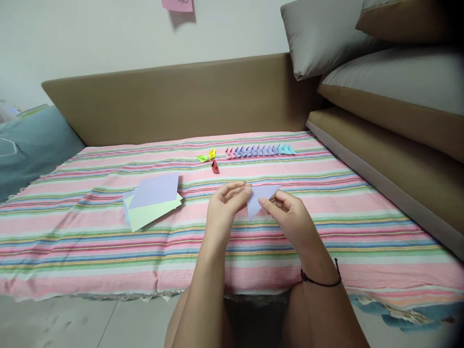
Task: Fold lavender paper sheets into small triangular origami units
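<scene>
A lavender paper triangle [261, 196] is held between both hands just above the striped bedcover [90, 241]. My left hand [225, 203] pinches its upper left corner with thumb and fingers. My right hand [286, 215] pinches its lower edge from the right. A black cord circles my right wrist. Behind the hands a row of several small folded paper pieces [259, 150], pink through purple to teal, lies on the cover. Two yellow-green folded pieces [206, 156] and a red one [215, 166] lie left of the row.
A small stack of flat paper sheets [154, 200], lavender over pale green, lies left of my hands. A brown padded backboard [174, 96] runs behind the cover. Grey and brown cushions [380, 82] are stacked at right. A blue-grey pillow [32, 140] sits far left.
</scene>
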`<act>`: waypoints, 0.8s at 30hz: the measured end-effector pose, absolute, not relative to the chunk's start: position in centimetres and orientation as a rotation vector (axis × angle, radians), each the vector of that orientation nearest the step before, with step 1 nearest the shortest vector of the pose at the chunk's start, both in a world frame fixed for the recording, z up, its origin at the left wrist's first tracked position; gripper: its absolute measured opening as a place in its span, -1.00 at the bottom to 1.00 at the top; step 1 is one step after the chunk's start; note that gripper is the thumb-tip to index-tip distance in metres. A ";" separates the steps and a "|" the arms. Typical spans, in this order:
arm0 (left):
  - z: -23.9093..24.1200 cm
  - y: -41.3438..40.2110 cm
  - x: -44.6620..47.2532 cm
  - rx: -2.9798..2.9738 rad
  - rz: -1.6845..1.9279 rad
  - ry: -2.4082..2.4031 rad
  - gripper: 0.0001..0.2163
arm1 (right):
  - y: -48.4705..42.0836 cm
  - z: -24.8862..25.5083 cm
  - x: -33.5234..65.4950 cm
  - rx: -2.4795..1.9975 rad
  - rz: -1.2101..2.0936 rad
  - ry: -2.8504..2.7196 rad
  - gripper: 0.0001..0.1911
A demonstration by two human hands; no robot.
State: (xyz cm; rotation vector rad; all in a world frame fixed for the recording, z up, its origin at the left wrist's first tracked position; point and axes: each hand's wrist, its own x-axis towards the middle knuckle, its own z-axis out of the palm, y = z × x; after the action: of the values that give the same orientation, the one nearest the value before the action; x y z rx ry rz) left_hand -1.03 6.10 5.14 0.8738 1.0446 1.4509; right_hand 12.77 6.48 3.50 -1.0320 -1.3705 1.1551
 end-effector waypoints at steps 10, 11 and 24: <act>5.2 6.1 -1.4 1.202 1.316 1.184 -0.76 | 6.4 3.6 13.6 -1.141 1.058 -1.591 -0.66; 5.3 6.1 -1.6 1.199 1.297 1.190 -0.77 | 6.5 3.6 13.7 -1.129 1.072 -1.607 -0.67; 5.6 6.0 -2.3 1.196 1.343 1.142 -0.70 | 6.4 3.5 14.7 -1.109 1.106 -1.651 -0.69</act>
State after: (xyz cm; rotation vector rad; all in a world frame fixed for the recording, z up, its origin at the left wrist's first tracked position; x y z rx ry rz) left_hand -2.30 6.04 5.63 1.1955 1.1417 1.3433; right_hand 14.67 6.45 3.48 -1.1092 -1.6514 1.1055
